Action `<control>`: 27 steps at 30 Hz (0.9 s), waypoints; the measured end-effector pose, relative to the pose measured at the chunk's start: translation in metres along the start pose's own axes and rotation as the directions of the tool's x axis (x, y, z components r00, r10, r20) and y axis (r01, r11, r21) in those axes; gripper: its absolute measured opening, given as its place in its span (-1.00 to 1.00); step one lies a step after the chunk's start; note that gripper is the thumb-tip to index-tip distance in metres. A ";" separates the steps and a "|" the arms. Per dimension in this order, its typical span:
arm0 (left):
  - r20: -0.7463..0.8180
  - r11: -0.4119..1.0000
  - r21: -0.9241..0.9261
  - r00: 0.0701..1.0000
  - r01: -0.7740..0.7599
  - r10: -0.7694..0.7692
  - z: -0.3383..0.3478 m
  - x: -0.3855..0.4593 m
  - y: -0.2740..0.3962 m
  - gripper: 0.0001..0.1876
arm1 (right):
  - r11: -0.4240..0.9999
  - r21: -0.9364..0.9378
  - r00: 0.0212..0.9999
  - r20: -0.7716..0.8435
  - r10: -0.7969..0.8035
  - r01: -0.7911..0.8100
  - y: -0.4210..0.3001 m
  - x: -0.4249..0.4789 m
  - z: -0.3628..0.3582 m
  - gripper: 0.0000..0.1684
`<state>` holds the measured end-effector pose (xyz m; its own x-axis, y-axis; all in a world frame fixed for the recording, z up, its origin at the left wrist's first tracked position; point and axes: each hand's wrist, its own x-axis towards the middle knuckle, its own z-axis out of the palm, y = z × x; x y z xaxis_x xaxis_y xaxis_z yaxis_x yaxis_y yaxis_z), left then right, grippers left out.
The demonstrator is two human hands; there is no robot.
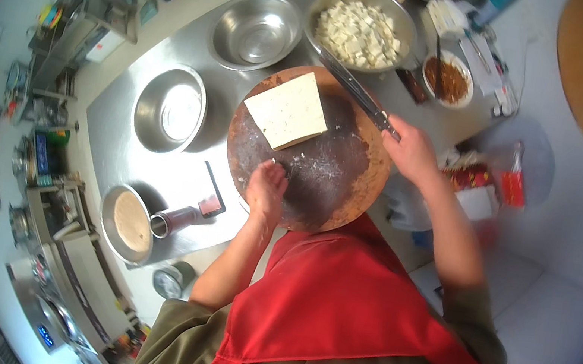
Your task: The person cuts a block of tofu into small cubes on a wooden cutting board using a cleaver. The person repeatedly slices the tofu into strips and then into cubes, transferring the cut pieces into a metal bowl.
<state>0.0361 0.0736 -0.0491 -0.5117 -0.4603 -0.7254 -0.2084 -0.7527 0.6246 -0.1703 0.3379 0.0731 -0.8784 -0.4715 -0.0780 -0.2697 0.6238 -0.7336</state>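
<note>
My right hand (pixel 412 150) grips the handle of a long kitchen knife (pixel 356 87). Its blade slants up and left over the far right edge of a round wooden chopping board (pixel 348 202). On the far side of the board lies a thick block of white tofu (pixel 288 111). My left hand (pixel 266 187), slightly blurred, is over the near left part of the board, below the tofu and apart from it, with nothing held in its loosely bent fingers. Small white crumbs dot the dark wet surface between them.
A steel bowl (pixel 314 21) of tofu cubes stands beyond the board. Steel basins (pixel 217 38) (pixel 143 97) stand left of it. Nearer are a bowl (pixel 105 210) with tan contents and a metal cylinder (pixel 175 221). A white bowl (pixel 470 87) of brown paste is at right.
</note>
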 end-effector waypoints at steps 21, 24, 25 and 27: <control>-0.004 0.824 -0.566 1.000 -0.026 0.029 0.147 -0.015 0.023 -0.50 | 0.775 -0.070 0.473 0.825 -0.309 0.628 -0.003 0.242 -0.032 -0.38; 0.028 0.868 -0.496 0.999 -0.006 0.023 0.154 -0.027 0.062 -0.41 | 0.741 -0.005 0.496 0.747 -0.444 0.671 0.026 0.225 -0.028 -0.43; 0.071 0.888 -0.461 0.997 0.008 0.027 0.148 -0.028 0.072 -0.38 | 0.744 -0.008 0.513 0.729 -0.453 0.668 0.032 0.213 -0.028 -0.44; 0.091 0.937 -0.345 0.996 0.054 -0.024 0.133 -0.024 0.087 -0.35 | 0.735 0.053 0.536 0.650 -0.539 0.676 0.042 0.181 -0.029 -0.47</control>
<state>-0.0804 0.0812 0.0608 -0.5805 -0.3973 -0.7107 0.0647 -0.8926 0.4462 -0.3523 0.2967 0.0472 -0.0688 -0.9940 -0.0854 -0.7711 0.1073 -0.6276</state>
